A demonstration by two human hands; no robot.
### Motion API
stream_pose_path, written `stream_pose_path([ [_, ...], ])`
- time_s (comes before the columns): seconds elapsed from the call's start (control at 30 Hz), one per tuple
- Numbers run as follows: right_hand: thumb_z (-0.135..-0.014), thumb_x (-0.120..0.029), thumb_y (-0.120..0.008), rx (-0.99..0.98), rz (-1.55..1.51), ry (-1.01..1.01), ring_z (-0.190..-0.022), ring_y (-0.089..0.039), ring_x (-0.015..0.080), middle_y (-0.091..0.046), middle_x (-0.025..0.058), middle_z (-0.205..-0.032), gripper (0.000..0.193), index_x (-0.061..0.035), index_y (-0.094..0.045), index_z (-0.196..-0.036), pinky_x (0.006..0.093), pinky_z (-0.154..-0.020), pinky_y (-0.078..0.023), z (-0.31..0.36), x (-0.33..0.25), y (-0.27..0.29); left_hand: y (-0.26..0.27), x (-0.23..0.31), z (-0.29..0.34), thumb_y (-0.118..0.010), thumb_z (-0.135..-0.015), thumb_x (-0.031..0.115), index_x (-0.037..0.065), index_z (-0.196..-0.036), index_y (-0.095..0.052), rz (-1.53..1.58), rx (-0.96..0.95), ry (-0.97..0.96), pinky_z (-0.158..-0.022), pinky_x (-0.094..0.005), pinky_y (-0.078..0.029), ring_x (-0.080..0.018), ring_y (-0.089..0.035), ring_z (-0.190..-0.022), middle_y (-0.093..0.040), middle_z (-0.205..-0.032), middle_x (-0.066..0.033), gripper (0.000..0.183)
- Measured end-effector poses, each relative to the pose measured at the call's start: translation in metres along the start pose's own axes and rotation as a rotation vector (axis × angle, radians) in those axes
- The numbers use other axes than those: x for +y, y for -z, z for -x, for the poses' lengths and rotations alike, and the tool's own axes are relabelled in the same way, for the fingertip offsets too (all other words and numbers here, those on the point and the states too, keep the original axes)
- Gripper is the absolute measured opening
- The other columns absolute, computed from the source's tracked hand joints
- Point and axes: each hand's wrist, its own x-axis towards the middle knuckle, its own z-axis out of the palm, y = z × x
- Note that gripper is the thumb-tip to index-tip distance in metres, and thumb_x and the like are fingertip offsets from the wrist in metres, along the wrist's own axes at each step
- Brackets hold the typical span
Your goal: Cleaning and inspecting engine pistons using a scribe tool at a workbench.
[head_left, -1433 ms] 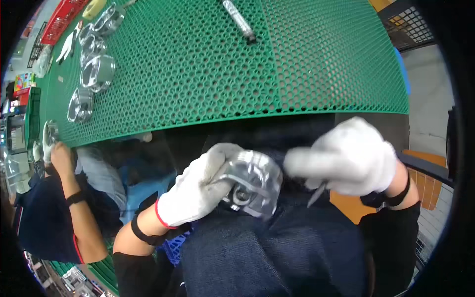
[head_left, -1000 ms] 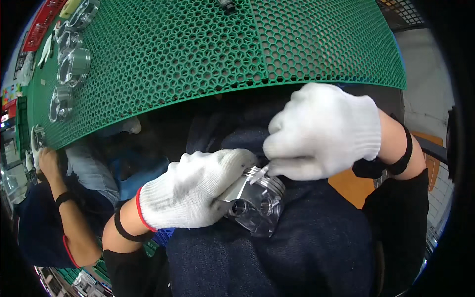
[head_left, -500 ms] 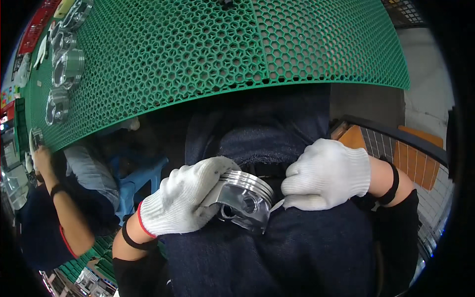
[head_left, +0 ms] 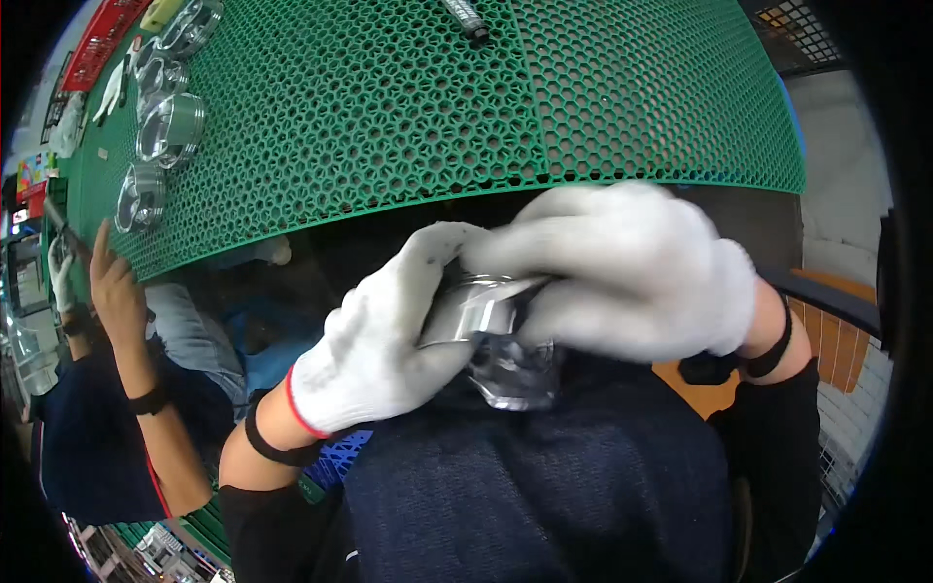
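A shiny metal engine piston (head_left: 515, 377) is held up over my lap, tilted, its lower part facing me. My left hand (head_left: 374, 335), in a white knit glove, closes around its left side with the thumb in front and the fingers over the top. My right hand (head_left: 632, 277), also white-gloved, is at the piston's upper right side and partly covers it. Motion smears its fingers, so whether they grip the piston or a small thing cannot be made out. Between the hands, the piston's grooved band is mostly hidden.
A green honeycomb mat (head_left: 369, 126) covers the table ahead. Several more pistons (head_left: 171, 131) stand in a row at its left. A dark-and-silver cylinder (head_left: 466, 19) lies at the far edge. At left, a co-worker's bare hand (head_left: 119, 291) is raised near the mat, beside a blue stool (head_left: 267, 367).
Both hands and the piston have risen toward the table edge. My right hand has moved left from beside the piston onto it. The co-worker's hand has shifted right, index finger raised.
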Motion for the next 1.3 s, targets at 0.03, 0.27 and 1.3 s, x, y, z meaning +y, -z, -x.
stream_pose_path([
  [0.03,-0.077,-0.009,-0.067,0.083,-0.208,0.077,-0.073,-0.068,0.0261,-0.067,0.0152,-0.088,0.021,0.0002,-0.070,-0.096,0.0333,-0.062,-0.055,0.002,0.011,0.005,0.001,-0.008,0.002,-0.059,-0.078,-0.003,-0.001,-0.126,-0.048,0.218,-0.002,-0.073,-0.082,-0.0377,-0.054,-0.0333,-0.067,-0.096,-0.064,-0.109,-0.0196,0.048],
  [0.27,-0.075,-0.025,-0.071,-0.327,0.229,0.086,-0.051,-0.058,0.0250,-0.056,0.0038,-0.060,0.019,-0.0112,-0.062,-0.066,0.0358,-0.047,-0.045,0.011,0.013,0.024,-0.003,-0.004,0.012,-0.061,-0.065,0.000,-0.005,-0.117,-0.052,0.226,-0.332,0.001,-0.076,-0.0386,-0.055,-0.0385,-0.067,-0.089,-0.066,-0.100,-0.0216,0.053],
  [1.3,-0.080,-0.006,-0.059,-0.004,0.035,-0.275,-0.085,-0.068,0.0284,-0.063,0.0130,-0.106,0.019,-0.0039,-0.066,-0.097,0.0358,-0.073,-0.057,0.039,0.004,0.010,-0.018,-0.033,0.040,-0.073,-0.084,0.032,-0.002,-0.119,-0.044,0.655,0.222,-0.052,-0.086,-0.0445,-0.055,-0.0327,-0.064,-0.100,-0.060,-0.106,-0.0213,0.056],
])
